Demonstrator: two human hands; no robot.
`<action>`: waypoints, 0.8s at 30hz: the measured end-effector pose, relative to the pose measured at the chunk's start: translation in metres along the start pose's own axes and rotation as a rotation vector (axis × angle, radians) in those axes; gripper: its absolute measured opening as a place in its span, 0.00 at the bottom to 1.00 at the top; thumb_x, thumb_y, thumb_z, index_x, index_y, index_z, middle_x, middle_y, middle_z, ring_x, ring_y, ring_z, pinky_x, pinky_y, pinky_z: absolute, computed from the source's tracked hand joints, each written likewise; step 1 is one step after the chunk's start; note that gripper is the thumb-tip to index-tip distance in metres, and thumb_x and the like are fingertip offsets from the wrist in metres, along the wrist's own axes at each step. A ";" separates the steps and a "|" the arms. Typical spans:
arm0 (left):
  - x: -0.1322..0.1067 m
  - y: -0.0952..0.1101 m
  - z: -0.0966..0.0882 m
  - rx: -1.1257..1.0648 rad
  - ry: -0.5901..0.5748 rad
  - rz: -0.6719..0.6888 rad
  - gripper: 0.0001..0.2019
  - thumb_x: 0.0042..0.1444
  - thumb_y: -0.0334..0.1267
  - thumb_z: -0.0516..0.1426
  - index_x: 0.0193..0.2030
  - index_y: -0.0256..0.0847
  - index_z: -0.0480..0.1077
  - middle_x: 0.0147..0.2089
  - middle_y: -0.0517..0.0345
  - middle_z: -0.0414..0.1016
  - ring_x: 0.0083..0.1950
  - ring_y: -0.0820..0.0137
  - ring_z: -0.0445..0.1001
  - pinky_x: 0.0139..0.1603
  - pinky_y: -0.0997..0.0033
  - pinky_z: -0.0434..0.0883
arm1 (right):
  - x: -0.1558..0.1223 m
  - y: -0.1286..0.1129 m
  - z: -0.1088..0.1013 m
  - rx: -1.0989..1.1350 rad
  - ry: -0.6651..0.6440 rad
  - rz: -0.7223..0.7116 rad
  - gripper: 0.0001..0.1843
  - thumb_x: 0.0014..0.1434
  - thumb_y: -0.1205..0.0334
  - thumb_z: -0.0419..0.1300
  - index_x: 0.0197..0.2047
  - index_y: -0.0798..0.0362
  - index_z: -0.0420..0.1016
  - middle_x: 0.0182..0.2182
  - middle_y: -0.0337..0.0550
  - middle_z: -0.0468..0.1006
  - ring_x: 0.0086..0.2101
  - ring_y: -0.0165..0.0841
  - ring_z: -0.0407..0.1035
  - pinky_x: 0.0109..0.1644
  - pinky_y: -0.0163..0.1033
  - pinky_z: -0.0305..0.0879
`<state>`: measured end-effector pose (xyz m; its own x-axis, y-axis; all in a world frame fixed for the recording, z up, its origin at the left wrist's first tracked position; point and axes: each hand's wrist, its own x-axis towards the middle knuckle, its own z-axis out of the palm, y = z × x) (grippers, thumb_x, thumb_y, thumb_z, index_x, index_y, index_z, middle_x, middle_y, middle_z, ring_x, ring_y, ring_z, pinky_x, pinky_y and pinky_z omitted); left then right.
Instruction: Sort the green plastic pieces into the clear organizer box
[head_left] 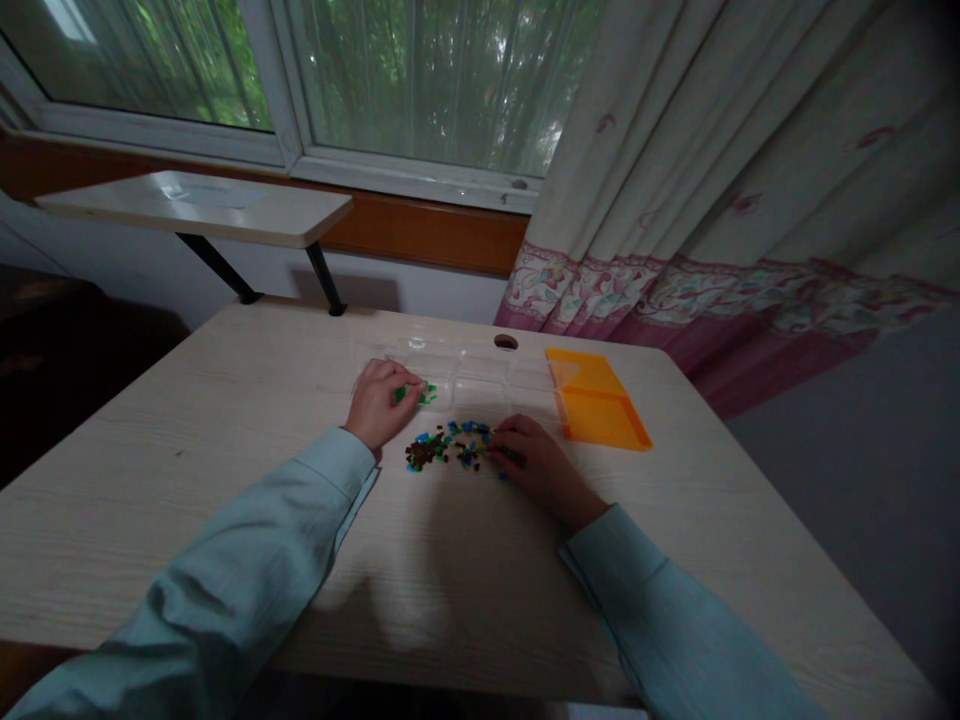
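Note:
A small heap of tiny coloured pieces (444, 447), blue, green and dark red, lies on the pale wooden table (225, 470). My right hand (534, 460) rests at the heap's right edge, fingers curled down onto the pieces. My left hand (381, 398) hovers over a clear plastic compartment tray (480, 375) just behind the heap, fingers pinched together beside a few green pieces (424, 394) in one compartment. What the pinch holds is too small to make out.
An orange lid (596, 402) lies to the right of the clear tray. A cable hole (506, 342) sits near the table's far edge. A narrow shelf (202, 205) on black brackets hangs under the window; a curtain (712, 200) falls at right.

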<state>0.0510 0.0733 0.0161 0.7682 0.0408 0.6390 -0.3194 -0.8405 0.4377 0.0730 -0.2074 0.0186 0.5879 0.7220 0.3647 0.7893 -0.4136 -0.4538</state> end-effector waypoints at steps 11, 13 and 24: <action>0.000 0.000 -0.001 -0.015 -0.002 0.008 0.09 0.58 0.43 0.56 0.36 0.42 0.76 0.36 0.55 0.72 0.44 0.64 0.66 0.48 0.60 0.65 | 0.000 -0.002 0.001 -0.043 0.033 -0.021 0.07 0.59 0.64 0.58 0.38 0.51 0.78 0.38 0.47 0.73 0.39 0.36 0.67 0.45 0.45 0.68; 0.000 0.001 -0.001 -0.014 -0.004 0.007 0.09 0.58 0.43 0.56 0.36 0.42 0.75 0.36 0.55 0.73 0.44 0.64 0.66 0.48 0.59 0.65 | 0.001 -0.003 0.001 -0.034 0.063 -0.011 0.08 0.60 0.64 0.57 0.38 0.50 0.78 0.37 0.47 0.73 0.39 0.36 0.67 0.45 0.44 0.68; 0.000 -0.001 0.000 0.000 0.017 0.005 0.10 0.58 0.43 0.55 0.35 0.43 0.75 0.36 0.55 0.72 0.43 0.64 0.66 0.48 0.59 0.65 | 0.002 -0.007 0.000 0.030 0.143 0.043 0.07 0.60 0.62 0.57 0.37 0.50 0.78 0.35 0.46 0.72 0.38 0.36 0.67 0.43 0.44 0.68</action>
<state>0.0512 0.0743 0.0155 0.7567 0.0455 0.6522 -0.3234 -0.8409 0.4340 0.0686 -0.2027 0.0223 0.6424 0.6165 0.4554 0.7582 -0.4243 -0.4951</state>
